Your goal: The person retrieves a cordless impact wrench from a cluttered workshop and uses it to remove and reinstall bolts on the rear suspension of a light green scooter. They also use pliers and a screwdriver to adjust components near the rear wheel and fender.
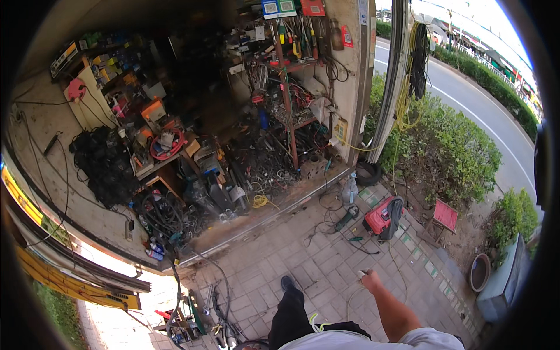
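My right hand [369, 282] hangs over the paving at the lower right, its fingers closed. A small pale thing [361, 273] shows at the fingertips, too small to name. My left hand is out of view. Beyond my right hand, on the paving, lie a green angle grinder [347, 217] with its cord and a red machine [382, 217] with a dark cloth or bag over one side. A clear plastic bottle [350, 189] stands by the shop's threshold.
A cluttered workshop opens ahead, with a tool rack [296, 41], a workbench [149, 169] and heaped parts. Cables and a tool tray [189, 315] lie at lower left. A red stool [445, 216], a round pot [480, 273] and bushes [455, 146] stand at right.
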Action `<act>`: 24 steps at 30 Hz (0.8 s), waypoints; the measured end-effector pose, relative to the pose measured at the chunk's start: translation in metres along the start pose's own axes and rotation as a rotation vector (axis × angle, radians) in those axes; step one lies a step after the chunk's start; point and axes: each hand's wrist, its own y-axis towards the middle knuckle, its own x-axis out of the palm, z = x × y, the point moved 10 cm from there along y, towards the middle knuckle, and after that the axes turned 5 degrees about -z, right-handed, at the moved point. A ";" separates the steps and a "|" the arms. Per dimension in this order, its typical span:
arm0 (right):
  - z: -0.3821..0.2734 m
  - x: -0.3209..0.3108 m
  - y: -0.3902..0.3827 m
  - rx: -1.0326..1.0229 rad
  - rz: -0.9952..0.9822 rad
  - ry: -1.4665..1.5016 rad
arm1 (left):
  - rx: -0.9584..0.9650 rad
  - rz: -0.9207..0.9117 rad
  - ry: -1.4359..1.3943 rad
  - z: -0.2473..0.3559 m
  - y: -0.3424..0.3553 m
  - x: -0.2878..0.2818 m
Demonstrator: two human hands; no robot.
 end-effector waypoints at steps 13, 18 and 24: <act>0.035 0.066 0.143 0.521 -0.255 -0.289 | 0.298 0.331 -0.293 0.411 0.228 -0.257; -0.212 0.099 0.334 0.008 -0.184 -0.627 | 0.073 0.414 0.006 0.461 0.239 -0.241; -0.525 0.083 0.501 -0.164 0.066 -0.002 | -0.321 -0.639 -0.766 0.388 0.257 -0.137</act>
